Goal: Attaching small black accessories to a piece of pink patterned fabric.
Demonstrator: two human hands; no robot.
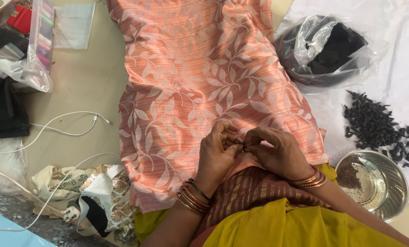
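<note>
A peach cloth with a pale leaf pattern (200,77) lies spread over my lap and the floor ahead. My left hand (218,153) and my right hand (277,151) meet over its near edge, fingers curled and fingertips pinched together on something tiny and dark. What that thing is cannot be made out. Both wrists carry several red and gold bangles. A maroon striped fabric (254,190) and mustard garment (300,226) cover my lap below.
A clear plastic bag with dark stuff (328,50) and a heap of small dark pods (373,123) lie on a white sheet at right. A steel bowl of seeds (387,201) is near. White cables (62,128), cloth bags (104,196) and a thread box (42,32) lie left.
</note>
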